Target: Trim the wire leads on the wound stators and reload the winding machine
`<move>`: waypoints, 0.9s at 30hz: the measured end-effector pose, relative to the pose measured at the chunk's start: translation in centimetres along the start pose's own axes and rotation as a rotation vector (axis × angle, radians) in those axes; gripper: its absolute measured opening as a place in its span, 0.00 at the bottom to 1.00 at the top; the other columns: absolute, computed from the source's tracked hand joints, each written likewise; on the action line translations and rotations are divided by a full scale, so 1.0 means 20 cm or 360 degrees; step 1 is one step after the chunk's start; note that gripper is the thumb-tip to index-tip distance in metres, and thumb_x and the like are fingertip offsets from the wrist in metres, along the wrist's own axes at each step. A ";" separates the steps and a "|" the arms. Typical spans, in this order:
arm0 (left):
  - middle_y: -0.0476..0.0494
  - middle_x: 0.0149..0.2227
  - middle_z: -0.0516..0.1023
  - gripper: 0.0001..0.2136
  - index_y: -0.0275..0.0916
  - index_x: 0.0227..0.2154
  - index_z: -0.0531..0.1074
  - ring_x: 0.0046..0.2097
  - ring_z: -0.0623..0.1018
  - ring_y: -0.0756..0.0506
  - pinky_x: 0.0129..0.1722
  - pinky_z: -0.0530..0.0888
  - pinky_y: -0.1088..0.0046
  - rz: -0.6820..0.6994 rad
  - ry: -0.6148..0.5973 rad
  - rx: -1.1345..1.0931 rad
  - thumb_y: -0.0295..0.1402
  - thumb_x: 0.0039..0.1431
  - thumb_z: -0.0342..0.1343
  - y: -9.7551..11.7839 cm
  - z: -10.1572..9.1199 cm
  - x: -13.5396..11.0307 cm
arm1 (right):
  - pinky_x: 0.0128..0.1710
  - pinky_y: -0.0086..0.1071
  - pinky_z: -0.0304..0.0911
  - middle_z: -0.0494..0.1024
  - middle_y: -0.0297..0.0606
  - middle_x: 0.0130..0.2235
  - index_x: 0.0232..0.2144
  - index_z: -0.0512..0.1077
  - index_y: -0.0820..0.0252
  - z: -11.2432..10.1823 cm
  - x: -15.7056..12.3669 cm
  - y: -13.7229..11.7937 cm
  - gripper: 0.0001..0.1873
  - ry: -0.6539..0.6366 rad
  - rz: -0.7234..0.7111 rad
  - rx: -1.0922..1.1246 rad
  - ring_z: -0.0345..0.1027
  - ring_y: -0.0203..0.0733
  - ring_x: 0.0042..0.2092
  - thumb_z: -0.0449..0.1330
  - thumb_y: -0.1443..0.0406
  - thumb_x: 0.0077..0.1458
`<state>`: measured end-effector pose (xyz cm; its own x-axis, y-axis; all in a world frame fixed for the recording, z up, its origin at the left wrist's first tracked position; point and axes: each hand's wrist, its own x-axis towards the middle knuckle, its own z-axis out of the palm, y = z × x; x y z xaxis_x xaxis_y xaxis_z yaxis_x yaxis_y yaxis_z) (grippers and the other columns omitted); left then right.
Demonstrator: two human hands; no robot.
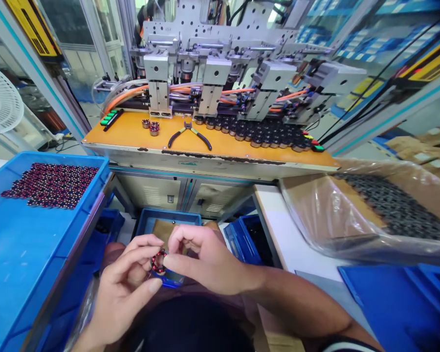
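Between my hands, over my lap, is a small motor stator [158,262], a ring with dark red copper windings. My left hand [130,276] grips it by the rim, fingers above and thumb below. The fingers of my right hand [198,256] are curled at its right side, the thumb touching the ring; whether they pinch a wire there is too small to make out. Beneath my hands a blue bin [170,217] with brown cardboard in it is partly hidden.
On the orange bench [132,139] lie cutting pliers [188,133], a few stators [154,128] and rows of black-topped parts [264,134]. A clamping machine [212,73] stands behind. At left, a blue tray [7,244] holds many stators; at right, a plastic-lined carton [330,205] holds dark parts.
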<state>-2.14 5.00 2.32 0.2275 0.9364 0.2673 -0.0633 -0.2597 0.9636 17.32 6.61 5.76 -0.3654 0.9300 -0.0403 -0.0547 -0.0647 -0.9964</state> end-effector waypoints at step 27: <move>0.42 0.43 0.82 0.13 0.44 0.40 0.82 0.40 0.82 0.47 0.41 0.78 0.77 -0.0561 -0.0305 -0.0437 0.29 0.49 0.69 0.05 0.01 0.01 | 0.42 0.30 0.63 0.73 0.36 0.38 0.37 0.75 0.63 -0.21 0.11 -0.08 0.14 -0.0487 -0.0241 -0.0335 0.66 0.35 0.39 0.71 0.63 0.49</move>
<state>-1.91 4.89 3.38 0.4545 0.8891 -0.0551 -0.1987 0.1615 0.9667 20.50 10.23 6.86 -0.6295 0.7705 0.1004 0.0511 0.1699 -0.9841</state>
